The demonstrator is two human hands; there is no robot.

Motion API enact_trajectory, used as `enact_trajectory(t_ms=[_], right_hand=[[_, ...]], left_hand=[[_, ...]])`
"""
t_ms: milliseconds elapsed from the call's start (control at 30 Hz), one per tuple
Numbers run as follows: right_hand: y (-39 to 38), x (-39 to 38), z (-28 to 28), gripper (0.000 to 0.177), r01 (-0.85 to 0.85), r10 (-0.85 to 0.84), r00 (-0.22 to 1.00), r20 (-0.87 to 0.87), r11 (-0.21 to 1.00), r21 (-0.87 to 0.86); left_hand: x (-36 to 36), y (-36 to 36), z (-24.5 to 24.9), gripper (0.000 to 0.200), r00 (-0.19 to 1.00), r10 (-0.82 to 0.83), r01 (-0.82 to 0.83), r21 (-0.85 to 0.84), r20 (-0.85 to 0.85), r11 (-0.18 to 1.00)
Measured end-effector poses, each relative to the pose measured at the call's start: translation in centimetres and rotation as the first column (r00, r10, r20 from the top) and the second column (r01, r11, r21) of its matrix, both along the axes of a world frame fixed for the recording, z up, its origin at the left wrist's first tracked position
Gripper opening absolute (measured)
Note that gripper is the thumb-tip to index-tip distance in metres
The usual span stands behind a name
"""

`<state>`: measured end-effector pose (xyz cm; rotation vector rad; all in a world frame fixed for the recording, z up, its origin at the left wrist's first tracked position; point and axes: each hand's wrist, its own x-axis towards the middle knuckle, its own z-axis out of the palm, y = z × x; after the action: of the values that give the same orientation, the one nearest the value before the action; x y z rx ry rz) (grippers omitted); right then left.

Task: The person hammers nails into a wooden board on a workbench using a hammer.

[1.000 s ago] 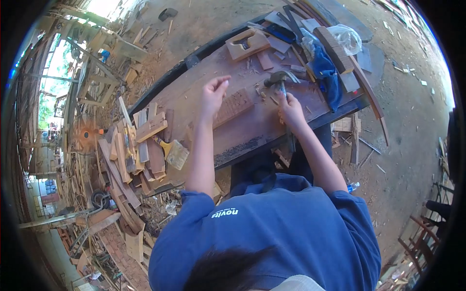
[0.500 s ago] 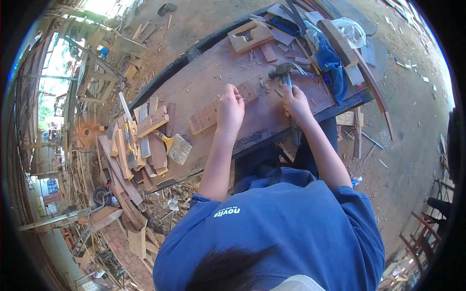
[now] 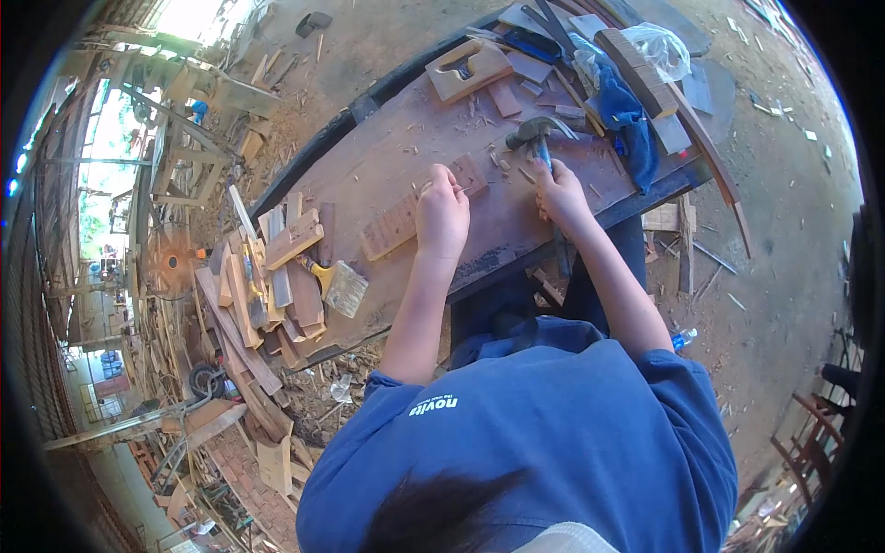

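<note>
A hammer with a dark claw head is gripped in my right hand, its handle pointing down past the table edge. Over a flat wooden board on the worktable, my left hand is closed, fingertips pinched together. Something thin may be between those fingertips, too small to name. The hammer head is to the right of my left hand, apart from the board.
Wood offcuts and a wide brush lie at the left end of the table. A wooden block with a cutout sits at the back. To the right are a blue cloth, a thick wood piece and clear plastic.
The view has shifted slightly. My left hand has turned a little, and the thin thing seen at its fingertips before no longer shows clearly. My right hand still holds the hammer.
</note>
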<state>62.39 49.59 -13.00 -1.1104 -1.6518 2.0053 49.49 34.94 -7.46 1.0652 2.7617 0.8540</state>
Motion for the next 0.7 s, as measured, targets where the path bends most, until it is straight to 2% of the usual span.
enact_trajectory(t_ms=[200, 267, 400, 467, 700], right_hand=[[0.0, 0.0, -0.2, 0.040, 0.010, -0.010, 1.000, -0.013, 1.000, 0.014], [-0.1, 0.1, 0.4, 0.041, 0.012, -0.012, 1.000, 0.002, 1.000, 0.014], [0.1, 0.0, -0.1, 0.042, 0.008, -0.009, 1.000, -0.025, 0.999, -0.033], [0.1, 0.2, 0.1, 0.043, 0.003, -0.005, 1.000, -0.026, 0.998, -0.055], [0.2, 0.0, -0.6, 0.044, -0.005, 0.005, 1.000, -0.012, 0.999, -0.037]], left_hand=[[0.1, 0.6, 0.5, 0.021, 0.999, -0.031, 0.031, 0.057, 0.006, 0.998], [0.5, 0.9, 0.8, 0.022, 0.983, -0.022, 0.003, 0.105, 0.183, 0.995], [0.4, 0.6, -0.2, 0.021, 0.989, -0.019, 0.001, 0.124, 0.145, 0.992], [0.3, 0.3, -0.1, 0.019, 0.998, -0.030, 0.023, 0.135, 0.055, 0.991], [0.0, 0.3, -0.1, 0.022, 0.992, -0.036, 0.015, 0.171, 0.120, 0.985]])
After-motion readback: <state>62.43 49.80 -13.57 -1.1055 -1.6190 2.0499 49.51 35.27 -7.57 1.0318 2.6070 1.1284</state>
